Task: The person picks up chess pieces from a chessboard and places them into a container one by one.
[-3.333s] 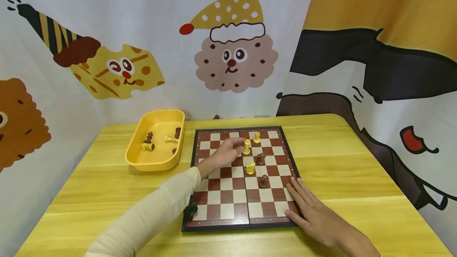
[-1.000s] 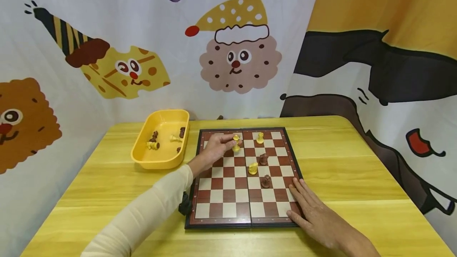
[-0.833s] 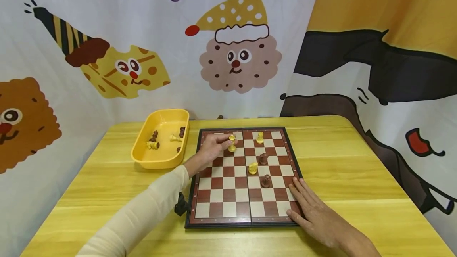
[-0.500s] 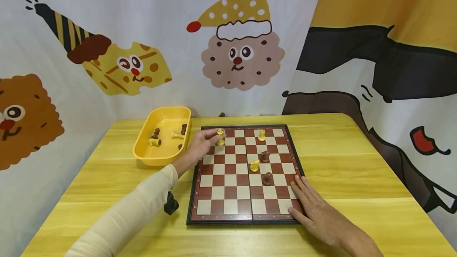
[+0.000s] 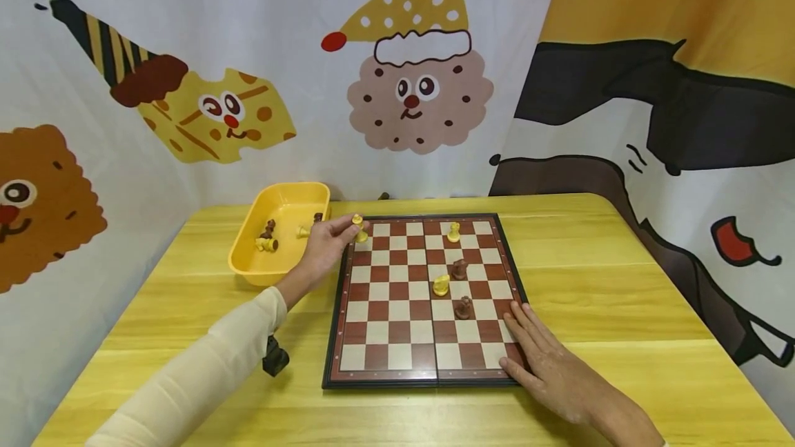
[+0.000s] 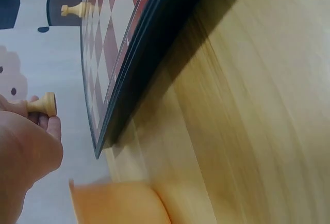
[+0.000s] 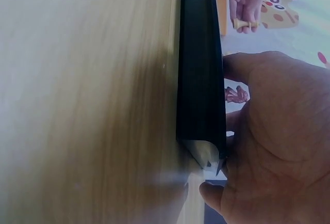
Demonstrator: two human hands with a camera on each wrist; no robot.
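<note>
My left hand (image 5: 326,247) pinches a tall yellow chess piece (image 5: 359,227) by its upper part, over the far left corner of the chessboard (image 5: 390,331). The left wrist view shows the chess piece's round base (image 6: 49,104) raised off the board's surface. My right hand (image 5: 559,371) rests on the board's right edge near the front, fingers straight. On the board's right half stand a yellow knight (image 5: 441,285), a brown knight (image 5: 459,269), another brown piece (image 5: 463,308) and, farther back, a yellow piece (image 5: 454,232).
Left of the board stands a yellow tray (image 5: 242,269) with several brown and yellow chess pieces (image 5: 267,245) lying in it, partly hidden by my left hand. A black device (image 5: 275,356) sits at my left wrist. Behind the wooden table (image 5: 596,267) hangs a printed curtain (image 5: 248,5).
My left hand has carried the yellow chess piece leftward, from the board's far middle to its far left corner. My right hand has stayed on the board's edge.
</note>
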